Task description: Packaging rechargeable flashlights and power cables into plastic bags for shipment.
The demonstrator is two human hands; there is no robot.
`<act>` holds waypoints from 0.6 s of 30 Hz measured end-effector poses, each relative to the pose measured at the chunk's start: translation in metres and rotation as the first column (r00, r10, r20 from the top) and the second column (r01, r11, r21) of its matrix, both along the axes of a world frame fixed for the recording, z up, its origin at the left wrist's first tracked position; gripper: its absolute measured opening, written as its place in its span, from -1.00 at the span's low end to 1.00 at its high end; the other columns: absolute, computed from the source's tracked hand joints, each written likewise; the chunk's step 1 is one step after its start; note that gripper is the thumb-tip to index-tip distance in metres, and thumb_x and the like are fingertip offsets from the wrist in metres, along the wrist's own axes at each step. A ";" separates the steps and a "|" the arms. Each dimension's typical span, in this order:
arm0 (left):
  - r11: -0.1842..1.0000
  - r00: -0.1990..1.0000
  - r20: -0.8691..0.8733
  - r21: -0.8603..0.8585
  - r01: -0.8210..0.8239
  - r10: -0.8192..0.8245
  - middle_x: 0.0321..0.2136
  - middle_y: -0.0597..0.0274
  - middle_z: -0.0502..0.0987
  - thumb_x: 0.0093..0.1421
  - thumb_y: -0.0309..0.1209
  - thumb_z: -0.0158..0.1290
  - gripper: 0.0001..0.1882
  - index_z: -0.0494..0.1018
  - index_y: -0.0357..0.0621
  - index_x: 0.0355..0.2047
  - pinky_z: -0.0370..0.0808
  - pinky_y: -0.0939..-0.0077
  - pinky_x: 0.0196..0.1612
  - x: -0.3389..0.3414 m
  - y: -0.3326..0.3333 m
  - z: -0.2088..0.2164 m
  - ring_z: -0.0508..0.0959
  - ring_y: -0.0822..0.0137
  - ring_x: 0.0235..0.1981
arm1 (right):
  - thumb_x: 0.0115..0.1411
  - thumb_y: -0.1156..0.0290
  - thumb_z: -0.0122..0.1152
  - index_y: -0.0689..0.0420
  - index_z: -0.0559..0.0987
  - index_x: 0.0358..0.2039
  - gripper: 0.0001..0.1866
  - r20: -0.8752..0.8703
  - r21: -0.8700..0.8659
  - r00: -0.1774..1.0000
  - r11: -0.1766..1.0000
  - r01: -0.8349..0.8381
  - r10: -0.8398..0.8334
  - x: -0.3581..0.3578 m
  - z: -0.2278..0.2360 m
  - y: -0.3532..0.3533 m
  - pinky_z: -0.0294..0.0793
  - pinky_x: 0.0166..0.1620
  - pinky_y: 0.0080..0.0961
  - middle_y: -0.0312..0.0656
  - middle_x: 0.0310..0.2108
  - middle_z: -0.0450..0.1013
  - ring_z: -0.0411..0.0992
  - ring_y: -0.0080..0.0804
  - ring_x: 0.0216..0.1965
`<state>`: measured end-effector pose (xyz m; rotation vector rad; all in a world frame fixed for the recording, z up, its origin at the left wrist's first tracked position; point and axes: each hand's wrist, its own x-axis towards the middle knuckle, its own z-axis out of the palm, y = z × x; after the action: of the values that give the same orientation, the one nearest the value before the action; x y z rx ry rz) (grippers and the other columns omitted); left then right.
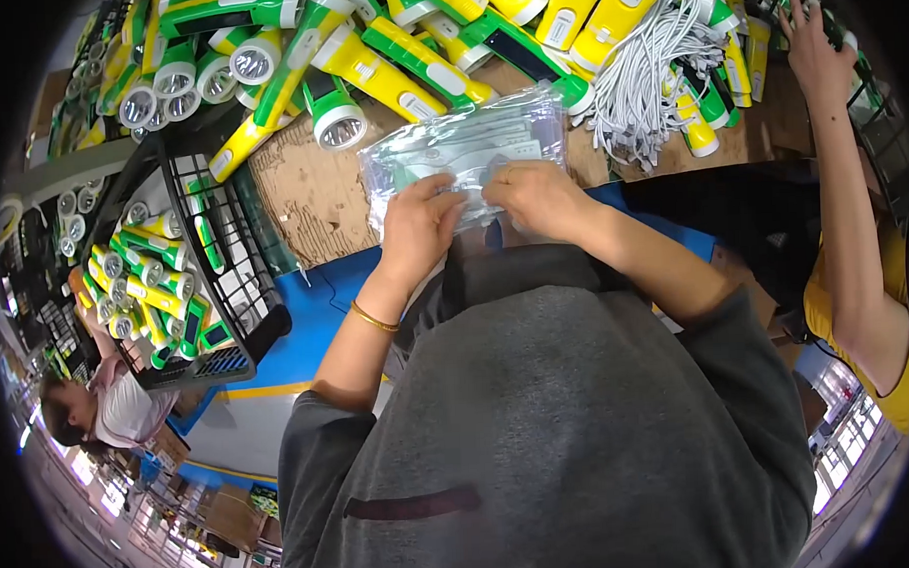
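Clear plastic packaging (pixel 484 133) is laid at the near edge of the brown tabletop (pixel 306 194), with yellow-and-green flashlights (pixel 377 78) heaped beyond it and a bundle of white cables (pixel 652 62) piled to its right. Its near part is touched by 2 hands, the left hand (pixel 417 225) and the right hand (pixel 544 196), fingers curled inward; whether either grip is clamped on the plastic cannot be told.
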<state>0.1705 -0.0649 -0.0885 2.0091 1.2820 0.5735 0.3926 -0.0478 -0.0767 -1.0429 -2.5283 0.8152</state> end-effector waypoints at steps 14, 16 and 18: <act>0.966 0.971 -0.233 0.259 0.000 0.062 -0.10 0.11 0.56 0.14 -0.53 0.10 -0.79 0.56 -0.16 -0.18 0.39 0.19 0.07 0.006 0.008 0.033 0.55 0.10 -0.09 | -0.01 0.46 0.27 0.08 0.56 -0.44 -0.91 0.039 0.355 0.992 0.930 0.100 -0.122 0.047 0.044 0.026 0.46 -0.44 -0.38 -0.24 -0.56 0.46 0.48 -0.29 -0.49; 0.990 1.000 0.010 0.142 0.014 -0.016 -0.06 0.15 0.54 0.13 -0.49 0.10 -0.75 0.53 -0.14 -0.15 0.36 0.16 0.08 0.023 0.006 0.040 0.52 0.14 -0.06 | 0.00 0.46 0.28 0.10 0.58 -0.41 -0.89 -0.002 0.323 0.991 0.938 0.128 -0.135 0.027 0.049 0.017 0.46 -0.46 -0.38 -0.23 -0.55 0.48 0.48 -0.27 -0.52; 0.981 1.000 0.006 0.192 0.009 -0.010 -0.09 0.13 0.55 0.12 -0.51 0.09 -0.76 0.54 -0.14 -0.17 0.39 0.24 0.04 0.031 0.009 0.048 0.54 0.13 -0.10 | 0.08 0.38 0.28 0.13 0.57 -0.34 -0.85 -0.185 0.098 0.950 0.957 0.273 -0.252 0.012 0.048 0.008 0.50 -0.42 -0.36 -0.25 -0.52 0.54 0.55 -0.25 -0.46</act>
<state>0.2011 -0.0560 -0.0407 2.1665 1.2526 0.7238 0.4043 -0.0393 -0.0283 -1.1827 -2.2058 0.6357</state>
